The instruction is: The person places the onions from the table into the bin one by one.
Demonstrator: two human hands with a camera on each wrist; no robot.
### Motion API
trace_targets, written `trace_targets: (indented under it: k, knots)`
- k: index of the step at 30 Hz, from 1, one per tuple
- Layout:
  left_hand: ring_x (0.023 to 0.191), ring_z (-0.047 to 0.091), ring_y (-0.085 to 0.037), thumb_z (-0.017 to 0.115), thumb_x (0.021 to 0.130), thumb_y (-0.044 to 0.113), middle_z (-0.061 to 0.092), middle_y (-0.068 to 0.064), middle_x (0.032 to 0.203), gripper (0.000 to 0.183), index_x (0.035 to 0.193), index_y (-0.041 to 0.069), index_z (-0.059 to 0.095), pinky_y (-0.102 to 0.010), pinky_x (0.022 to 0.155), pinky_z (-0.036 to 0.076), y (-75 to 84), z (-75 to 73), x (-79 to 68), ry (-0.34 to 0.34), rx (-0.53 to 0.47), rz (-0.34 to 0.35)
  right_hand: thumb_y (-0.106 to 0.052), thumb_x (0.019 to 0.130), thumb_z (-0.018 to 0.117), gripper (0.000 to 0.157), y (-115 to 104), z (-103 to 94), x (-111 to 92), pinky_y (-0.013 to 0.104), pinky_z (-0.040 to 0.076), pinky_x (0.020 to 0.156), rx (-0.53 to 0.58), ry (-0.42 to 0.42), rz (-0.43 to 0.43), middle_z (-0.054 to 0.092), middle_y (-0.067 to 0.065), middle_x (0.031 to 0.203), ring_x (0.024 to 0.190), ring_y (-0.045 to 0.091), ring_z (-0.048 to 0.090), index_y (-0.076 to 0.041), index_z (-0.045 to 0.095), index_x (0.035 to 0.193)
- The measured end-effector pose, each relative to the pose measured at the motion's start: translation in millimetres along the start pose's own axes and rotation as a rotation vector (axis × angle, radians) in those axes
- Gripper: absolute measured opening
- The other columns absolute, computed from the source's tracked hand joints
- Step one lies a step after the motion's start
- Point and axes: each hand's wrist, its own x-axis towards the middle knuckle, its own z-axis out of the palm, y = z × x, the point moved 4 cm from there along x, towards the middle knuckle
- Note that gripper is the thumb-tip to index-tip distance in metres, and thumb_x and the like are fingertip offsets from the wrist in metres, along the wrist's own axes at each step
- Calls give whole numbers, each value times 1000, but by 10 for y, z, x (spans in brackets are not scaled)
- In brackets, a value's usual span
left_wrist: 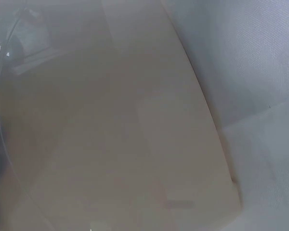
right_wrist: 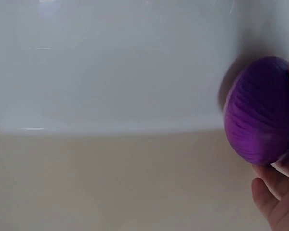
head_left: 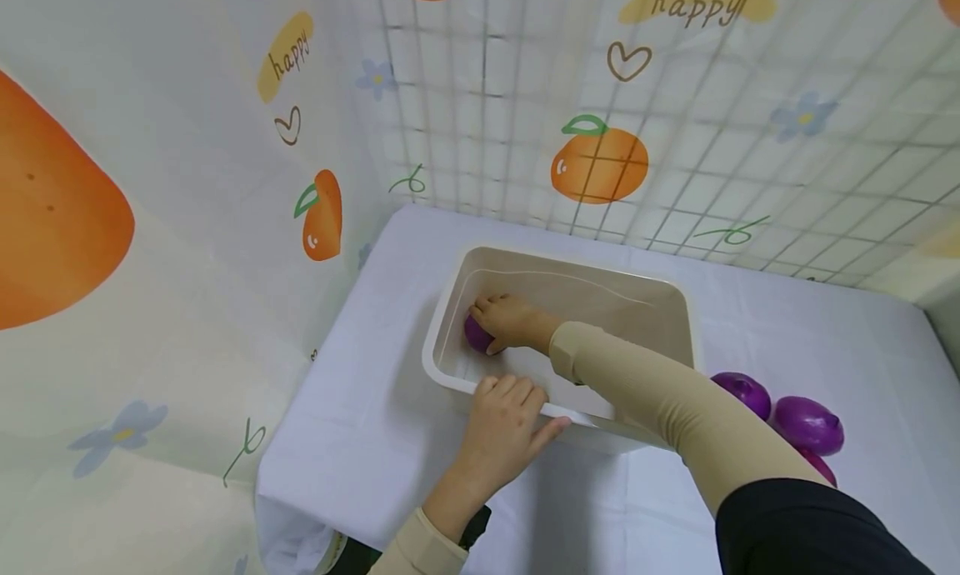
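A beige plastic tub (head_left: 630, 300) with a white rim stands on the cloth-covered table. Inside its left end, my right hand (head_left: 513, 321) holds a purple onion (head_left: 477, 335), the fingers over its top and the thumb at its near side. The right wrist view shows the ridged, shiny skin of the onion (right_wrist: 260, 113) close to the tub's floor, with fingertips (right_wrist: 265, 195) around it. My left hand (head_left: 504, 425) grips the near rim of the tub, its fingers hooked over the edge. Only the tub's outer wall (left_wrist: 111, 120) and some cloth appear in the left wrist view.
Several more purple onions (head_left: 808, 425) lie on the white tablecloth (head_left: 337, 417) to the right of the tub, partly behind my right sleeve. A wire grid (head_left: 517, 142) covered by a printed curtain rises behind the table, and the curtain continues on the left.
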Motion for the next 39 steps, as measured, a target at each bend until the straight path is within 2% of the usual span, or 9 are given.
trace_targets:
  k: [5,9,11,16,23,26,31,34,39]
  knots:
    - [67,45,-11,45,87,53,48,5,70,42,73,15,53,-28,67,30,83,26,1,-11,-11,3,-41,74,71,73,7,17,-111,42,43,82,3,-15,19,46,16,113,101,31,50,5,43,123]
    - [69,46,-10,30,91,57,48,6,71,51,74,16,54,-28,68,31,134,40,1,16,5,16,-43,74,71,74,26,1,-196,42,42,82,18,-10,31,46,15,112,100,31,50,5,43,122]
    - [69,47,-10,28,91,57,49,6,71,53,74,16,55,-27,68,31,146,42,1,40,10,21,-43,73,71,75,47,-26,-242,44,41,83,41,2,40,46,16,113,102,32,49,5,43,123]
    - [70,49,-11,26,91,58,51,6,71,55,75,16,58,-28,68,32,141,36,-2,81,28,22,-43,75,70,75,103,-136,-377,45,39,87,65,35,57,45,17,118,108,33,46,5,42,125]
    - [70,49,-12,47,85,55,52,4,71,43,74,14,58,-29,68,33,136,21,-12,73,-1,13,-44,76,68,75,105,-338,-610,43,36,92,70,105,65,45,18,122,112,34,45,6,43,125]
    - [71,50,-13,42,87,56,52,4,72,46,75,14,58,-30,69,34,138,24,-18,50,-26,4,-44,77,67,74,89,-412,-722,41,35,93,79,131,66,45,18,123,113,32,45,5,44,126]
    - [72,51,-16,23,90,59,53,2,73,60,78,12,59,-32,69,34,145,24,-20,43,-71,-2,-44,77,67,73,84,-564,-965,39,35,94,108,189,89,47,19,124,114,32,45,7,45,125]
    - [71,50,-16,22,90,59,53,2,71,61,78,12,59,-32,68,33,145,4,-20,60,-86,-11,-45,79,65,73,111,-650,-1117,39,35,94,122,203,127,47,20,125,114,33,45,7,44,126]
    - [68,49,-15,30,90,57,52,2,69,55,78,12,58,-32,67,33,147,-33,-14,71,-86,-18,-47,81,62,73,167,-772,-1391,40,38,91,163,207,208,45,20,127,113,33,46,5,43,128]
